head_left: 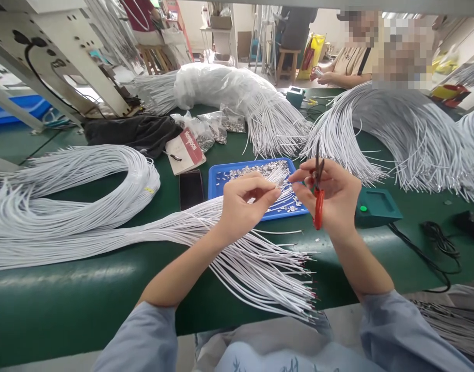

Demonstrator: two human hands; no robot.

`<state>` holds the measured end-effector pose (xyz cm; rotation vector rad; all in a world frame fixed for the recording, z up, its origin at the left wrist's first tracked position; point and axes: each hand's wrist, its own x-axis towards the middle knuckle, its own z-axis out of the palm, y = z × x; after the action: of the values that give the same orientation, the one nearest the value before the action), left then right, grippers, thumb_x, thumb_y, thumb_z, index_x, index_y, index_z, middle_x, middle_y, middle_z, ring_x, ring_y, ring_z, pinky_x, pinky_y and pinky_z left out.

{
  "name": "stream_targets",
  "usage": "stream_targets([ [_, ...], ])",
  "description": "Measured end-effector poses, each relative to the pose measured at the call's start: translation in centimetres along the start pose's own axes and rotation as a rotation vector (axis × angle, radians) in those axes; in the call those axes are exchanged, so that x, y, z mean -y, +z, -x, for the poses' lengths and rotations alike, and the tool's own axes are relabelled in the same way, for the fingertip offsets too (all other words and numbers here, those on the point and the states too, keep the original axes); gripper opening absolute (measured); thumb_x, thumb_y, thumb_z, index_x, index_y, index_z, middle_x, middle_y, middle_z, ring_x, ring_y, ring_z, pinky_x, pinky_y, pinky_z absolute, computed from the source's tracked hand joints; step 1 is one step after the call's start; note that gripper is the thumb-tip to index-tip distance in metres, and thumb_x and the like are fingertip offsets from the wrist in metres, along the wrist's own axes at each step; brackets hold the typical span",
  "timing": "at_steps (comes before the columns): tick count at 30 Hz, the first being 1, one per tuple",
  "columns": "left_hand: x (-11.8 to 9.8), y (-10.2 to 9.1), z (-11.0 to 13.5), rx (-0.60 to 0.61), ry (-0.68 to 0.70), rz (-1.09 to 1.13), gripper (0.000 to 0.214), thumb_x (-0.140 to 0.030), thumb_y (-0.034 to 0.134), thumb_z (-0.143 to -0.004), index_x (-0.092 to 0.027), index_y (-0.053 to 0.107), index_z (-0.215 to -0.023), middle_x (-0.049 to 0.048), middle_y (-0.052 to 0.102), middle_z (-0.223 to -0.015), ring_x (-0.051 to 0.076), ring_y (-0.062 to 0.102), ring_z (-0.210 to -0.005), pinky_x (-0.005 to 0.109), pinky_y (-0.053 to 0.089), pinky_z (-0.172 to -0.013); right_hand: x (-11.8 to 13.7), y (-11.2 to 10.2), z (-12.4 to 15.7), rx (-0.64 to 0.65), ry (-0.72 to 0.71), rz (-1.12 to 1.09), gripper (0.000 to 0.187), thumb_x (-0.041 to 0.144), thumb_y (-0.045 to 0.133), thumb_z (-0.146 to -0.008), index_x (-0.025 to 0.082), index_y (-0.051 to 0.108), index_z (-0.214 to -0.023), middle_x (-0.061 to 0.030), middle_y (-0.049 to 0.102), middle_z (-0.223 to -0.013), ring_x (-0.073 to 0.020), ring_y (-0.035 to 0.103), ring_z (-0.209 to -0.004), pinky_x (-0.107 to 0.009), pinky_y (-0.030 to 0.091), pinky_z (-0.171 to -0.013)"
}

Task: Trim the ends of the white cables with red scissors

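My left hand (247,204) is in a pinch over the blue tray, thumb and forefinger closed on what looks like the end of a thin white cable; the tip itself is hardly visible. Facing it, a short gap away, my right hand (335,199) holds scissors (318,209) with red handles, their dark blades pointing up. Its thumb and forefinger reach toward the left fingertips. A bundle of white cables (260,268) runs in from the left beneath my left hand, its loose ends fanned out. Small metal pieces lie in the blue tray (212,181), along with some cable ends.
A phone (191,189), a notebook (186,150) with a pen, and bags of small metal parts (202,132) lie behind. Large cable bundles (407,134) curve across the back. A green box (378,205) with a cord sits right. Across the table, another person (349,67) works.
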<state>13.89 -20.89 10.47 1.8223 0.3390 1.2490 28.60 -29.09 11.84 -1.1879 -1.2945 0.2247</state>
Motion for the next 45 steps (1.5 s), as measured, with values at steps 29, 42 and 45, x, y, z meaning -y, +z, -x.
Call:
stream_targets([
  [29, 0.8, 0.9, 0.4, -0.007, 0.228, -0.206, 0.012, -0.019, 0.068, -0.087, -0.015, 0.067, -0.076, -0.0005, 0.063, -0.067, 0.006, 0.053, -0.057, 0.016, 0.04, -0.049, -0.1, 0.3, 0.1, -0.001, 0.077, -0.129, 0.018, 0.026, 0.07, -0.08, 0.026, 0.061, -0.095, 0.0003, 0.073, -0.087, -0.0164, 0.069, -0.079, -0.031, 0.053, -0.064],
  [42, 0.5, 0.7, 0.5, 0.11, 0.156, -0.161, 0.02, -0.019, 0.058, -0.093, -0.015, 0.065, -0.075, -0.0013, 0.057, -0.061, 0.007, 0.048, -0.055, 0.019, 0.036, -0.05, -0.6, 0.4, 0.1, 0.107, 0.052, -0.27, 0.024, 0.014, 0.073, -0.077, 0.025, 0.059, -0.095, 0.0042, 0.063, -0.074, -0.0118, 0.06, -0.071, -0.028, 0.047, -0.064],
  [45, 0.6, 0.7, 0.6, 0.054, 0.197, -0.211, 0.015, -0.018, 0.064, -0.089, -0.015, 0.065, -0.074, -0.0029, 0.055, -0.06, 0.005, 0.043, -0.052, 0.018, 0.034, -0.047, -0.2, 0.4, 0.2, 0.1, 0.069, -0.244, 0.024, 0.011, 0.07, -0.076, 0.025, 0.06, -0.094, 0.0043, 0.063, -0.075, -0.0112, 0.059, -0.07, -0.028, 0.049, -0.066],
])
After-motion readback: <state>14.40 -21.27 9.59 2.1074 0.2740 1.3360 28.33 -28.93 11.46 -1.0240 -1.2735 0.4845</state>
